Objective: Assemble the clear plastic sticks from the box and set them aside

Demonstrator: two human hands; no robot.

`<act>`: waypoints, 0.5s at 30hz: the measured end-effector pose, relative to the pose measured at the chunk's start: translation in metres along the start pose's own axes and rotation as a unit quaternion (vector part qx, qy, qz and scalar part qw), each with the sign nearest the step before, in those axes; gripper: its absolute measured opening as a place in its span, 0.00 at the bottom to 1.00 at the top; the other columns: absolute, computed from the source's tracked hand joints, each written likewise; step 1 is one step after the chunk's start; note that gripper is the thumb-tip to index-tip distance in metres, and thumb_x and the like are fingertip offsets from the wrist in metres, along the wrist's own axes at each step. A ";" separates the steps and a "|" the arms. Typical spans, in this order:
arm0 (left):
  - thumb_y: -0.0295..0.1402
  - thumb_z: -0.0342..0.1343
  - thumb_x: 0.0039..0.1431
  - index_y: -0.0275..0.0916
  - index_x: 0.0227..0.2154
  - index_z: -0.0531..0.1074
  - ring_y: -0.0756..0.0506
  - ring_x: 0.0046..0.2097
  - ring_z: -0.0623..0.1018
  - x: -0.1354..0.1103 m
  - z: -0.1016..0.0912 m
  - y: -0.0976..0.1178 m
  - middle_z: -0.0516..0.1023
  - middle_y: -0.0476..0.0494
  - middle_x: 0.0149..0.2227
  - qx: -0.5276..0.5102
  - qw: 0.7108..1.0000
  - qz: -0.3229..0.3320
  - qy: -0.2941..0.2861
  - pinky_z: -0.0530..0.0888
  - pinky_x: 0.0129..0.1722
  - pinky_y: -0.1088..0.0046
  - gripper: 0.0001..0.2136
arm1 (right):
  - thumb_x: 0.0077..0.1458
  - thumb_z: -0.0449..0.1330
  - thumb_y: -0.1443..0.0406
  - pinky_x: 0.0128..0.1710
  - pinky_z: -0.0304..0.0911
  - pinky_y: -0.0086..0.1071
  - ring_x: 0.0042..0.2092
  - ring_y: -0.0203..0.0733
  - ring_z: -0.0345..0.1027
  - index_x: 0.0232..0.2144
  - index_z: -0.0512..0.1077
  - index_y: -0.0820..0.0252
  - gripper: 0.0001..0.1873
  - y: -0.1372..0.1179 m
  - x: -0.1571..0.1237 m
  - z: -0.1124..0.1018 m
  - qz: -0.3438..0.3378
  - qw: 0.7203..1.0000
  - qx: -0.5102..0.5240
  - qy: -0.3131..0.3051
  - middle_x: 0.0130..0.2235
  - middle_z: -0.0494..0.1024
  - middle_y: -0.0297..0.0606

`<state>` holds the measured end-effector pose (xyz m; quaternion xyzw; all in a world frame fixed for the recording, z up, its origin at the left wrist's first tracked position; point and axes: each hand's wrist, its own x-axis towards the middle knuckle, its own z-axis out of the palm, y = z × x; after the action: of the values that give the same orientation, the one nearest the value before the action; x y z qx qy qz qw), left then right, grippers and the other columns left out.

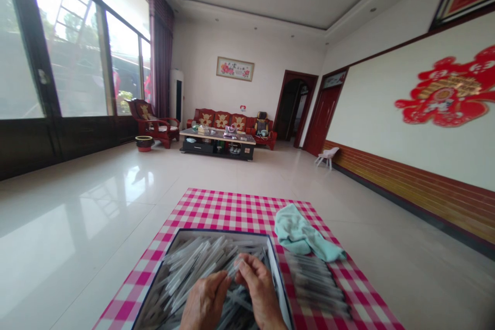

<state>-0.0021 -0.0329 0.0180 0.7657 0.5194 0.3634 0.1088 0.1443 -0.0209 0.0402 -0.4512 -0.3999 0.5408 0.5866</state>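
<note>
My left hand (204, 301) and my right hand (260, 291) are together over an open box (277, 273) full of several slim clear-wrapped sticks (193, 263). Both hands have their fingers curled and pinched toward each other on one wrapped stick (233, 269) between them. The box sits on a red-and-white checked cloth (232, 209) covering a table. Right of the box, a row of several similar sticks (319, 286) lies on the cloth, blurred.
A light green rag (301, 234) lies crumpled on the cloth beyond the row. Past the table is a glossy tiled floor, a dark coffee table (218, 143), red wooden sofas (232, 122), a small white chair (327, 156) and large windows at left.
</note>
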 end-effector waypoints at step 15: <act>0.28 0.46 0.64 0.45 0.32 0.70 0.48 0.27 0.79 -0.003 -0.003 0.007 0.76 0.53 0.26 0.221 0.973 0.057 0.020 0.65 0.22 0.76 0.09 | 0.34 0.73 0.54 0.30 0.67 0.30 0.28 0.36 0.67 0.33 0.77 0.62 0.23 0.009 0.002 0.000 0.062 0.995 0.059 0.045 0.29 0.78 0.33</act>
<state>0.0007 -0.0394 0.0224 0.7919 0.5444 0.2601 -0.0943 0.1419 -0.0187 0.0312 -0.4633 -0.3119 0.5782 0.5947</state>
